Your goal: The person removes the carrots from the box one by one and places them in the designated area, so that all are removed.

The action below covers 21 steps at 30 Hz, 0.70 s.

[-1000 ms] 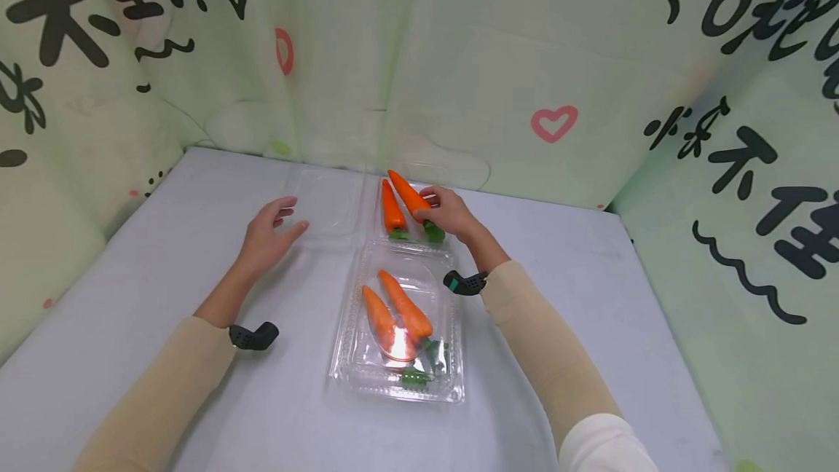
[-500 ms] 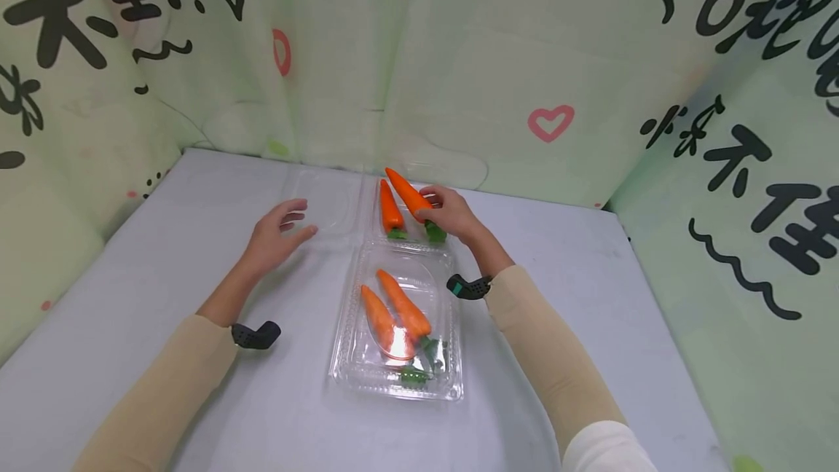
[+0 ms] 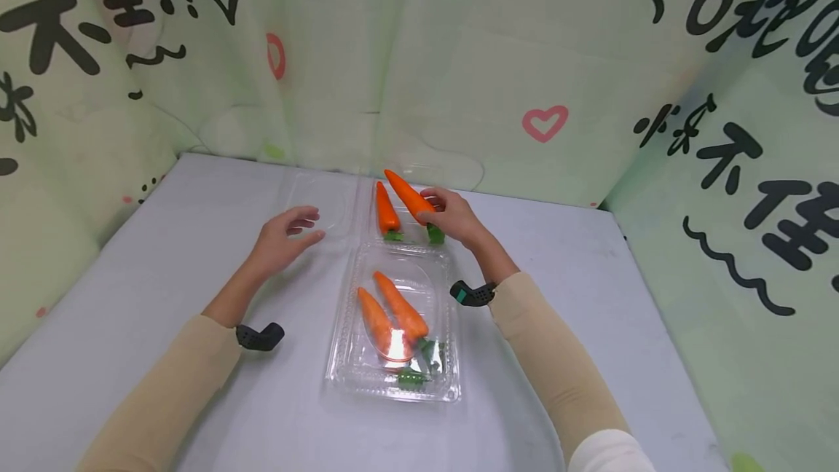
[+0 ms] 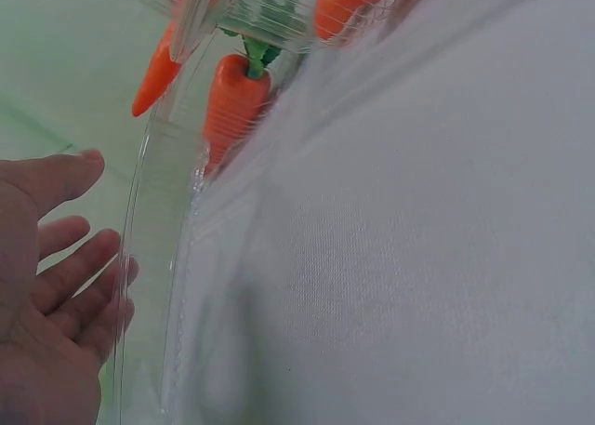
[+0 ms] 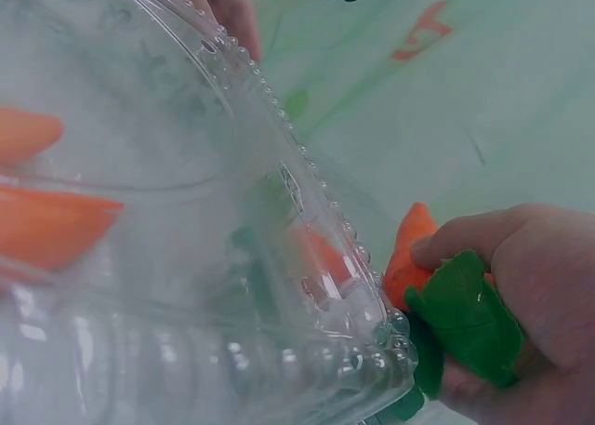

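Observation:
My right hand (image 3: 452, 215) pinches an orange carrot with green leaves (image 3: 408, 194) near its leafy end, over the base of the far clear container (image 3: 413, 239). A second carrot (image 3: 387, 210) lies in that base, left of the held one. My left hand (image 3: 280, 242), fingers apart and slightly bent, hovers left of the containers near the far container's opened lid (image 3: 314, 195), holding nothing. Closer to me is a closed clear container (image 3: 341, 355) with two carrots (image 3: 401, 304) inside. In the right wrist view, the held carrot's leaves (image 5: 469, 318) show beside my thumb.
A white table (image 3: 210, 253) carries both containers, one behind the other. Pale green curtains (image 3: 472, 57) with black writing and pink hearts stand along the back and sides.
My left hand has moved a little to the right, toward the containers. The right hand keeps hold of the carrot in nearly the same place. The head view shifts slightly.

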Motion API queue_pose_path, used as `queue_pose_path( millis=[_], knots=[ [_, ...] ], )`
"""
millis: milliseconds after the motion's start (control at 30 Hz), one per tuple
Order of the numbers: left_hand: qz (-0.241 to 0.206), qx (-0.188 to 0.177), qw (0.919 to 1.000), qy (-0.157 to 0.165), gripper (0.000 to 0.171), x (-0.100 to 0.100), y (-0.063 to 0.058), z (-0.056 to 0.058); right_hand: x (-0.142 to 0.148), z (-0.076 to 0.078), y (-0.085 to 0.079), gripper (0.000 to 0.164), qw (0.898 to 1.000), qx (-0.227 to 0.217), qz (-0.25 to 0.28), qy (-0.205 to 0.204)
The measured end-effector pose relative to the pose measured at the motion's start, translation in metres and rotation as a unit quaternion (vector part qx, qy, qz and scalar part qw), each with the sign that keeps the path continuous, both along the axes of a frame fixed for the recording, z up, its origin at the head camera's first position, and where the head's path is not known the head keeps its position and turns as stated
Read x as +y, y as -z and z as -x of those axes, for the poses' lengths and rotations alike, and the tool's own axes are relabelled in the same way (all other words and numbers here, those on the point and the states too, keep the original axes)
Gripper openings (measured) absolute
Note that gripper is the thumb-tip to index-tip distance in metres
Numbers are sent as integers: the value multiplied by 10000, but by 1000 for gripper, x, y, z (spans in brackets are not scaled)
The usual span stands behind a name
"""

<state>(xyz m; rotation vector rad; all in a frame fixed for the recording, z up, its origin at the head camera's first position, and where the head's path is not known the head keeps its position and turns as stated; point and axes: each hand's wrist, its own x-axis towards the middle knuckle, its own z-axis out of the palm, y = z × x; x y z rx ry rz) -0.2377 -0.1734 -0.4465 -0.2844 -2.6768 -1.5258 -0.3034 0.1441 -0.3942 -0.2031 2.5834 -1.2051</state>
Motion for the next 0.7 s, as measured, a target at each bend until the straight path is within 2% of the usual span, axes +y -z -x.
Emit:
queue_pose_path(
  millis=[233, 700],
  knots=[
    [105, 44, 9999, -5, 51, 6, 0, 1, 1, -4, -3, 50, 10000, 28, 50, 23],
    [222, -101, 9997, 48, 52, 17, -2, 4, 4, -10, -6, 48, 9999, 116, 55, 14]
  ],
)
